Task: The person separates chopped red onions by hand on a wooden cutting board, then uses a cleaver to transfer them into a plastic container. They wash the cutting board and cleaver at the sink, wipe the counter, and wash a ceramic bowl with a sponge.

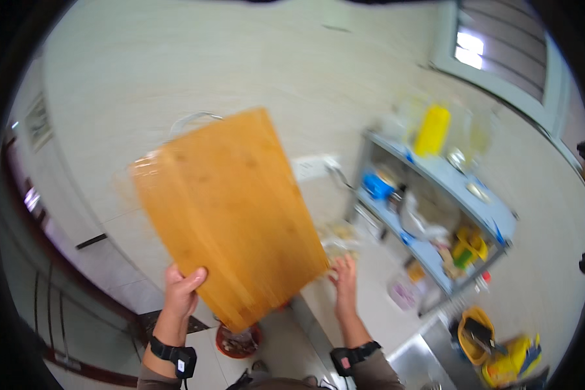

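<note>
A rectangular wooden cutting board (234, 214) is held up, tilted, in front of the pale wall. My left hand (182, 292) grips its lower left edge, the thumb lying over the front face and the fingers out of sight behind. At the lower right corner of the board, my right hand (344, 279) is against the edge, fingers bent and pointing up; its exact contact is blurred. Behind the board's upper left side, a curved metal wire piece (192, 119) shows on the wall.
At right, a grey shelf (481, 195) on the white counter (377, 273) carries a yellow container (432, 130), bags and jars. A sink (419, 364), an orange basket (476, 335) and a yellow bag (513, 364) are nearer. A red basin (239, 341) sits on the floor. A window (500, 55) is upper right.
</note>
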{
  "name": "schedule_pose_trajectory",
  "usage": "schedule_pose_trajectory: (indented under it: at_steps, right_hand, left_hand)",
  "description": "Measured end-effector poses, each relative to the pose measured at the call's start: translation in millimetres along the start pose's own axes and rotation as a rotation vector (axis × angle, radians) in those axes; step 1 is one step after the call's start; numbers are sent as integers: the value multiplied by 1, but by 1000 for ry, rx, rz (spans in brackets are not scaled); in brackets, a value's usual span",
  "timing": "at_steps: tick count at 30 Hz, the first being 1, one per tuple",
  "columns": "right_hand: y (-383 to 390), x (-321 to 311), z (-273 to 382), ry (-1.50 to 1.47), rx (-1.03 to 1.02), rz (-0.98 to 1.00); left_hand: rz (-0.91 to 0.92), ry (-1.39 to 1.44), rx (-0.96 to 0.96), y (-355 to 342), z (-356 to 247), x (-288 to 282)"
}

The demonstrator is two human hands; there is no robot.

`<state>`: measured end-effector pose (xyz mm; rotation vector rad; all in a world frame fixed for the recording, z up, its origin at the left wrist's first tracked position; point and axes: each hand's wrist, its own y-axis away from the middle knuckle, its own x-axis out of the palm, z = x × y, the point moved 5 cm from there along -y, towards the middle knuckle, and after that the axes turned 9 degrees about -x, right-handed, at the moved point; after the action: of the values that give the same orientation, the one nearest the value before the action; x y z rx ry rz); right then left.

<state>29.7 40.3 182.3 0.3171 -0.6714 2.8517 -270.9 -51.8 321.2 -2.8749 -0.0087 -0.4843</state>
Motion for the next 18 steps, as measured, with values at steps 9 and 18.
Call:
schedule_pose_trajectory:
  at_steps: [9, 18]
  right_hand:
    - [-39, 212, 71, -160, 59, 441]
    - [-147, 332, 234, -186, -404, 232]
  left_hand:
    - [-13, -55, 159, -22, -110, -97]
    - [-199, -368, 405, -79, -260, -130]
